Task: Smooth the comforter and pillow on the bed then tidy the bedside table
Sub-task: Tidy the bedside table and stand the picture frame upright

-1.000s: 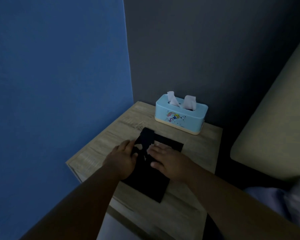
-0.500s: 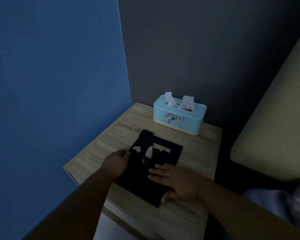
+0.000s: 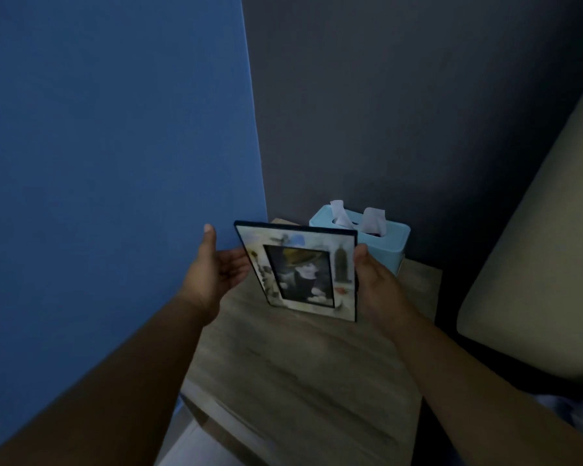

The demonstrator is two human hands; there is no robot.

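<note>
The pale, wood-grain bedside table (image 3: 300, 381) fills the near ground at 6 o'clock, with both bare forearms reaching in over it from 7 and 5 o'clock.

Above its middle, a rectangular picture frame with a dark rim and pale printed border (image 3: 303, 270) stands upright, its front to the camera and its top leaning slightly to 11 o'clock. Whether its bottom edge touches the table cannot be told.

The right hand (image 3: 377, 287) grasps the picture frame at its 3 o'clock edge, thumb on the front and fingers hidden behind. The left hand (image 3: 216, 267) is at the 9 o'clock edge, released: palm turned inward, thumb raised clear, straight fingers reaching to the frame's edge.

Just behind the frame at 1 o'clock, a light blue plastic tissue box (image 3: 392, 250) sits at the table's far corner, with 2 white tissues (image 3: 372, 218) poking out of its top.

A beige padded side of the bed (image 3: 535, 264) rises at 3 o'clock. A blue wall (image 3: 115, 129) fills 9 to 11 o'clock and meets a dark grey wall (image 3: 384, 95) at 12 o'clock.
</note>
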